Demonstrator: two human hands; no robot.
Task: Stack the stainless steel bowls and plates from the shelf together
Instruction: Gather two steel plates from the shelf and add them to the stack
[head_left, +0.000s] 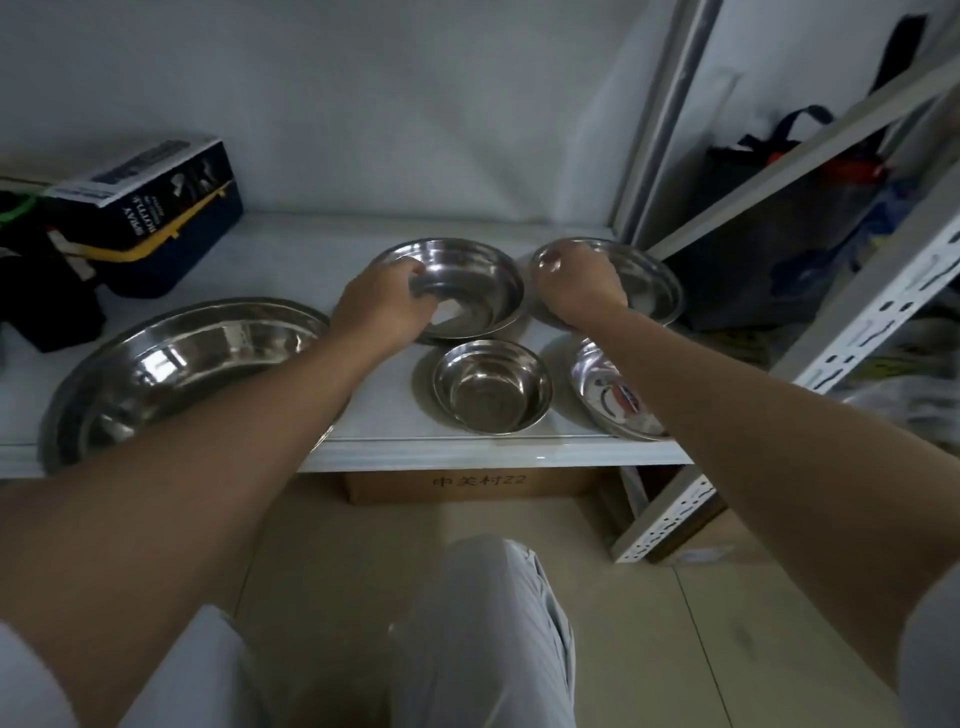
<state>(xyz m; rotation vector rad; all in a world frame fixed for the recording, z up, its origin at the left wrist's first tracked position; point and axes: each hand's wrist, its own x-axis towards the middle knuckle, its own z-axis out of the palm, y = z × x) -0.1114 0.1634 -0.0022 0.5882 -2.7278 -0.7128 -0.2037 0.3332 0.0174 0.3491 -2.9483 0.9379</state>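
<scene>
L hand (382, 306) gripped the near-left rim of the far-middle bowl (467, 288) on the shelf (467, 452), fingers closed on it. R hand (579, 286) held the left rim of the far-right plate (644, 283). Big bowl (171, 364) sat left, small bowl (493, 387) and another plate (613, 400) near the front edge.

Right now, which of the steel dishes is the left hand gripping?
The back-middle bowl: the left hand pinches its left rim. The big basin, small front bowl and front-right plate lie untouched.
</scene>
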